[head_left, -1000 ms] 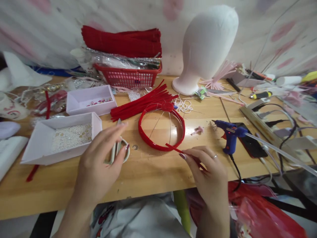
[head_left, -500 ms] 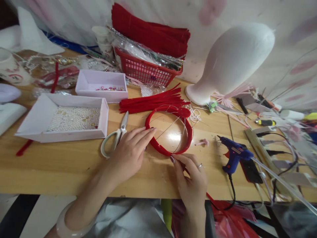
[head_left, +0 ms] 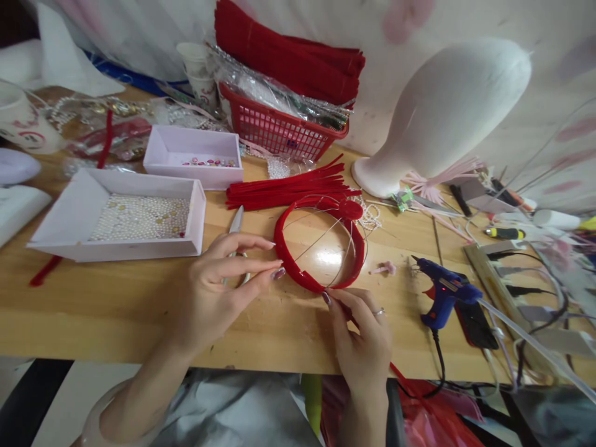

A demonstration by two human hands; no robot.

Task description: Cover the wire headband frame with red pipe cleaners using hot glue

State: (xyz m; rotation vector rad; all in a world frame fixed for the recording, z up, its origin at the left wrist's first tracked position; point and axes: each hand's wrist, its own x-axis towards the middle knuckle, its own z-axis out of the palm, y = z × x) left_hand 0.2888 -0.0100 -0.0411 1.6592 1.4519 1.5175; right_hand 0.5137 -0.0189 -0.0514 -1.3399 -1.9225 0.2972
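Note:
A red velvet-covered ring (head_left: 292, 268) with thin wires across it lies on the wooden table, a red round disc (head_left: 351, 210) at its upper right. My right hand (head_left: 361, 335) pinches the ring's near edge between thumb and finger; a red strip runs beneath the palm. Just left of the ring, my left hand (head_left: 228, 279) has its fingers apart and holds nothing, fingertips close to the red edge. Scissors (head_left: 236, 221) lie partly hidden behind that hand. Beyond the ring is a bundle of red fuzzy stems (head_left: 288, 188).
White trays of pearls (head_left: 60, 248) and gems (head_left: 193, 177) stand left. A red basket (head_left: 279, 129) and white mannequin head (head_left: 447, 112) are behind. At right lie a blue glue gun (head_left: 442, 288), a phone (head_left: 477, 326) and a power strip (head_left: 484, 273).
My left hand has come off the ring's left edge, moved left and spread its fingers, now covering the scissors' handles. My right hand keeps its pinch. The view has shifted slightly.

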